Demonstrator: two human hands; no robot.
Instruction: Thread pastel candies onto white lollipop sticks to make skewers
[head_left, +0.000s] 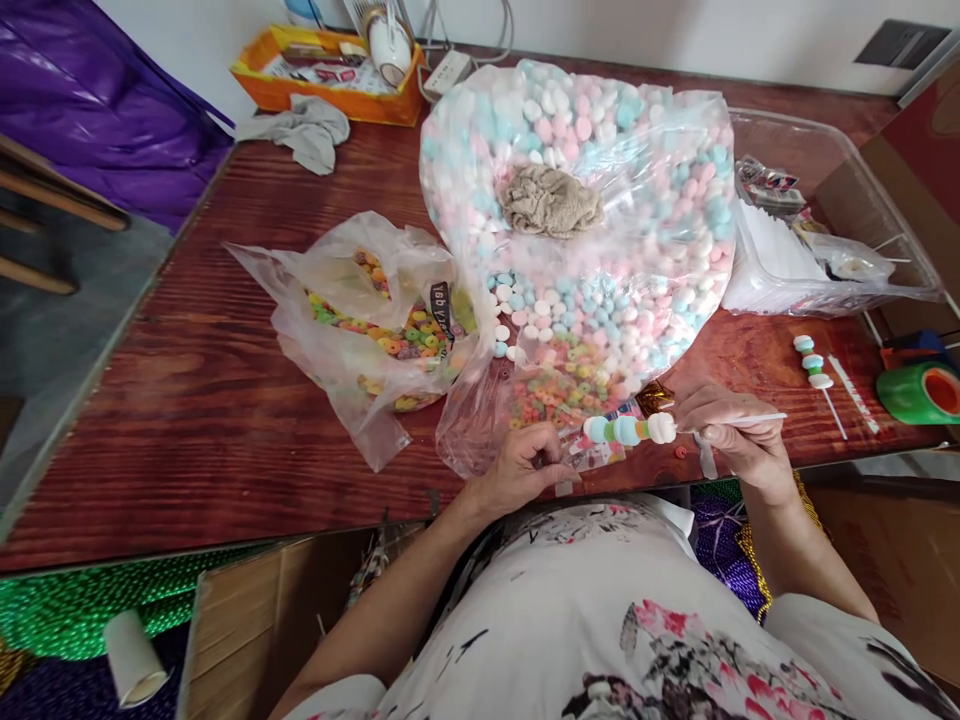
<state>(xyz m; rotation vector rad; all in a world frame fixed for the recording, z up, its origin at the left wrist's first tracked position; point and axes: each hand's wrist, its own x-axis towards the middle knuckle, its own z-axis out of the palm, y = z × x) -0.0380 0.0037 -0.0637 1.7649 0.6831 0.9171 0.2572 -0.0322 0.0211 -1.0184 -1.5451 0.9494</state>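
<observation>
**Right hand** (739,435): clenched in a pinch on a thin white stick (757,417), thumb against fingertips. Three soft round marshmallows (630,430), white and pale green, are threaded on the stick just left of the grip. The stick is held roughly level over the near edge of the dark red-brown wooden table (187,400).

**Left hand** (525,465): left of the threaded end and apart from it. Its fingers are curled at the mouth of a clear plastic bag of colourful cereal rings (555,390). Whether they grasp anything cannot be told.

**Beyond the grip:** a large clear bag of pink, blue and white marshmallows (660,200) bears a crumpled beige cloth (551,200). A second crumpled bag of cereal rings (375,330) lies further left.

**Right of the grip:** a loaded marshmallow skewer (814,365) lies on the table, with a green tape roll (922,392) near it.
</observation>
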